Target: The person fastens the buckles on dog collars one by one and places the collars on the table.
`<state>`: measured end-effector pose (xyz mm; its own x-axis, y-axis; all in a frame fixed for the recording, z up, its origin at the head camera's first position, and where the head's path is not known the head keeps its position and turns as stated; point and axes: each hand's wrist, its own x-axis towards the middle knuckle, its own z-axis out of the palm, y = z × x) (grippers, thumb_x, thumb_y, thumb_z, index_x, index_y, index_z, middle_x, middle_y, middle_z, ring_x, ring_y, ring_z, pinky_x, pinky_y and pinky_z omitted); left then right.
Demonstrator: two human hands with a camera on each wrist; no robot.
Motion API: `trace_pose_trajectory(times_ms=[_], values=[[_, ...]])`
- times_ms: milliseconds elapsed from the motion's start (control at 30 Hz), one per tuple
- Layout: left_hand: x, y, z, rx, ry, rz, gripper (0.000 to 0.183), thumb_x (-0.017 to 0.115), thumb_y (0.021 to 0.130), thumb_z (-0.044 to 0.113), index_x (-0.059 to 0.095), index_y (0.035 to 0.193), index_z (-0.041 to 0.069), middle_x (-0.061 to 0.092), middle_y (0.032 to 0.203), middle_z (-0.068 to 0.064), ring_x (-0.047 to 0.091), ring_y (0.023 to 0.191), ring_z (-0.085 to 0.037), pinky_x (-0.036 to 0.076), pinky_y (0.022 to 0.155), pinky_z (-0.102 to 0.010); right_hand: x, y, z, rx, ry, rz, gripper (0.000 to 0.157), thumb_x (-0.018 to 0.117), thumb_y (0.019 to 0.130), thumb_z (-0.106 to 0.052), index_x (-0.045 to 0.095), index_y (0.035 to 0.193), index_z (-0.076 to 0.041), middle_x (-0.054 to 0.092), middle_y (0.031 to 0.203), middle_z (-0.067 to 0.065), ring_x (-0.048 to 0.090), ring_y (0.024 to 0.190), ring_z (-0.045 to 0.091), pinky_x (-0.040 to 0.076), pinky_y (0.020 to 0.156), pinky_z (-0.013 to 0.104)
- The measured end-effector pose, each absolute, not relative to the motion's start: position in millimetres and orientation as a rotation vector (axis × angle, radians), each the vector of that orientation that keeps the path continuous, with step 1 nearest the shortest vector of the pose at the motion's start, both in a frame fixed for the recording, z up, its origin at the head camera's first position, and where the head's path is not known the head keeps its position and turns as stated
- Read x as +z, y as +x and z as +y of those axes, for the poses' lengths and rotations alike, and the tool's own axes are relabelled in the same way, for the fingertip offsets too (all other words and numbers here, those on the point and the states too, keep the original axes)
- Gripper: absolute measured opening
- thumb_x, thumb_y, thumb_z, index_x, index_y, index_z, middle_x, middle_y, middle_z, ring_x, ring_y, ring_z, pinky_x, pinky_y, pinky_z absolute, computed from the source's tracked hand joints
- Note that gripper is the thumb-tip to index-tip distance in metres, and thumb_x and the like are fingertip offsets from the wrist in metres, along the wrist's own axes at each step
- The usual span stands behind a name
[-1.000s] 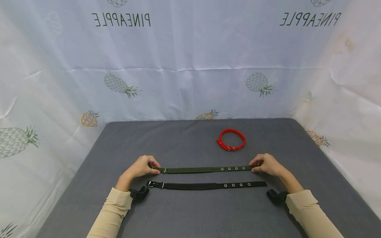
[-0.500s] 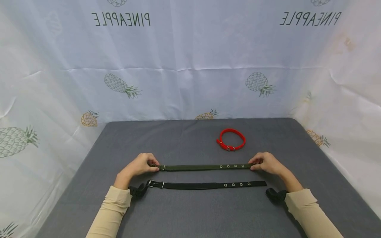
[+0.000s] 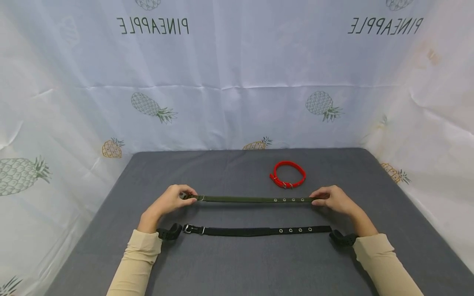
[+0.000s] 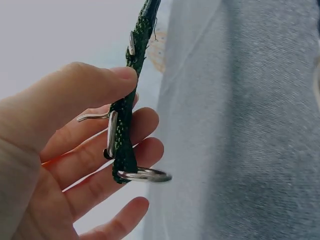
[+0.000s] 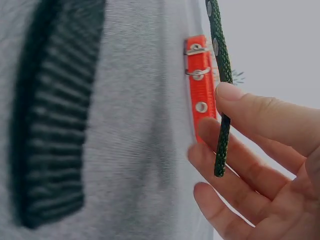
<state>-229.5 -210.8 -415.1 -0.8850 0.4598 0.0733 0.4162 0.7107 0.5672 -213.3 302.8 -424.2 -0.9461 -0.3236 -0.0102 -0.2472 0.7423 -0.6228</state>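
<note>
A dark green collar (image 3: pixel 240 200) is stretched straight between my two hands, a little above the table. My left hand (image 3: pixel 173 200) pinches its buckle end between thumb and fingers; the left wrist view shows the metal buckle (image 4: pixel 111 135) and a metal ring (image 4: pixel 145 174) at that end. At the other end, my right hand (image 3: pixel 335 200) pinches the plain tip beyond a row of eyelets. Closer to me, a black collar (image 3: pixel 240 232) lies straight on the table, parallel to the green one, its buckle to the left.
A red collar (image 3: pixel 277 180), buckled into a loop, lies farther back, right of the middle. All of it rests on a grey cloth-covered table (image 3: pixel 237 267). A white curtain (image 3: pixel 237 119) printed with pineapples hangs behind and at both sides.
Both hands have lifted the green collar and carried it slightly away from me, widening the gap to the black one. The black and red collars have stayed in place.
</note>
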Motion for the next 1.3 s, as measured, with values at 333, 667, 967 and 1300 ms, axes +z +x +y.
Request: trace_pose_trajectory(times_ms=[333,667,967,1300], values=[[-398.7,-227.5,-209.4,1.044,0.655,2.842,0.019,0.064,0.093,0.019,0.07,0.107,0.008,0.071,0.103,-0.01,0.063,0.094,-0.02,0.051,0.088,-0.043,-405.8,-206.5,306.3,-1.069,-0.393,2.861,0.028,0.068,0.09,-0.02,0.071,0.111,-0.002,0.071,0.11,0.02,0.062,0.084,-0.008,0.055,0.074,0.025],[-386.1,-226.2,-206.1,1.129,0.597,2.85,0.024,0.064,0.093,0.024,0.067,0.111,0.009,0.071,0.104,-0.008,0.064,0.094,-0.017,0.051,0.082,-0.03,-394.3,-204.9,308.3,-1.284,-0.394,2.921,0.026,0.063,0.093,-0.014,0.07,0.109,0.006,0.073,0.085,-0.005,0.064,0.072,0.0,0.056,0.068,0.023],[-379.7,-230.4,-200.1,1.268,0.647,2.904,0.024,0.063,0.094,0.021,0.066,0.113,0.008,0.071,0.096,-0.013,0.059,0.075,-0.004,0.049,0.067,-0.021,-387.7,-204.3,295.9,-1.412,-0.168,3.08,0.028,0.067,0.091,-0.022,0.07,0.104,0.004,0.055,0.072,-0.034,0.055,0.065,-0.01,0.046,0.058,0.019],[-370.4,-228.1,-185.5,1.268,0.701,2.935,0.018,0.067,0.09,0.011,0.069,0.108,0.009,0.071,0.103,-0.01,0.058,0.083,-0.005,0.051,0.076,-0.023,-381.4,-204.1,278.7,-1.559,-0.135,3.177,0.022,0.067,0.091,-0.014,0.067,0.102,0.005,0.051,0.073,-0.039,0.053,0.064,-0.013,0.044,0.055,0.014]])
